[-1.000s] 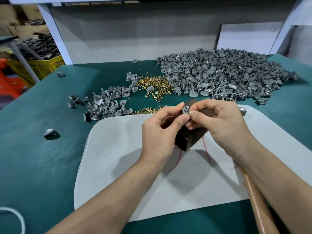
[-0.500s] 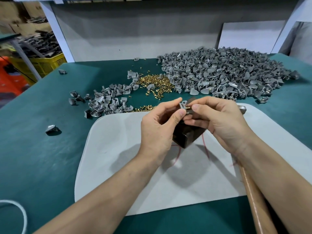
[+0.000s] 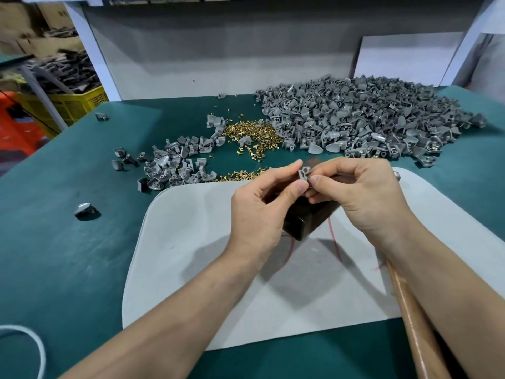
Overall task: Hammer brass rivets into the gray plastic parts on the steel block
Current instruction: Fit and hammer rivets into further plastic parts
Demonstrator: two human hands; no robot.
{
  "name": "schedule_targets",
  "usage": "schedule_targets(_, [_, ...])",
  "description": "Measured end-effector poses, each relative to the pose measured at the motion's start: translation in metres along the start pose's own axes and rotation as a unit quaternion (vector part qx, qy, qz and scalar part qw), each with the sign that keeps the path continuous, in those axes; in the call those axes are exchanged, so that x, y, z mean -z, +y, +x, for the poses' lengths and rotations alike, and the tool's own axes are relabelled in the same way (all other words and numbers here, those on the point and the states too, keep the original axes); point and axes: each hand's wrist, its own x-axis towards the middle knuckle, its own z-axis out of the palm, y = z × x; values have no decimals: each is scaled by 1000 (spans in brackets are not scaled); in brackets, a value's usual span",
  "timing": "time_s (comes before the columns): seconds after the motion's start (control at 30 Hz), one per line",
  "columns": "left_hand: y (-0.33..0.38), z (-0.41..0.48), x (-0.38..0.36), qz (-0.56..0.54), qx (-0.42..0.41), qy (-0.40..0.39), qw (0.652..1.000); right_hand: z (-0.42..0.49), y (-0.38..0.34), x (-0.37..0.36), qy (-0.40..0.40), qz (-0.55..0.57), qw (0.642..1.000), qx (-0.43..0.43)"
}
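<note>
gray plastic part (image 3: 304,172) pinched between left hand (image 3: 262,206) and right hand (image 3: 360,192).

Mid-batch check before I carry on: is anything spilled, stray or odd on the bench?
Nothing looks damaged. Two stray gray parts lie alone on the green table: near stray part at the left, far stray part by the far left edge. Brass rivets lie scattered loose between the small pile and large pile.
</note>
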Motion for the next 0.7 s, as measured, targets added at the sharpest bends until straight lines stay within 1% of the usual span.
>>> schedule_targets(0.2, [0,0,0,-2,3,-2,1000,1,1,1,1,-15,1000,9])
schedule_targets(0.7, [-4,-2,0,9,-9,13,1000,1,6,-1,-10,3,1000,25])
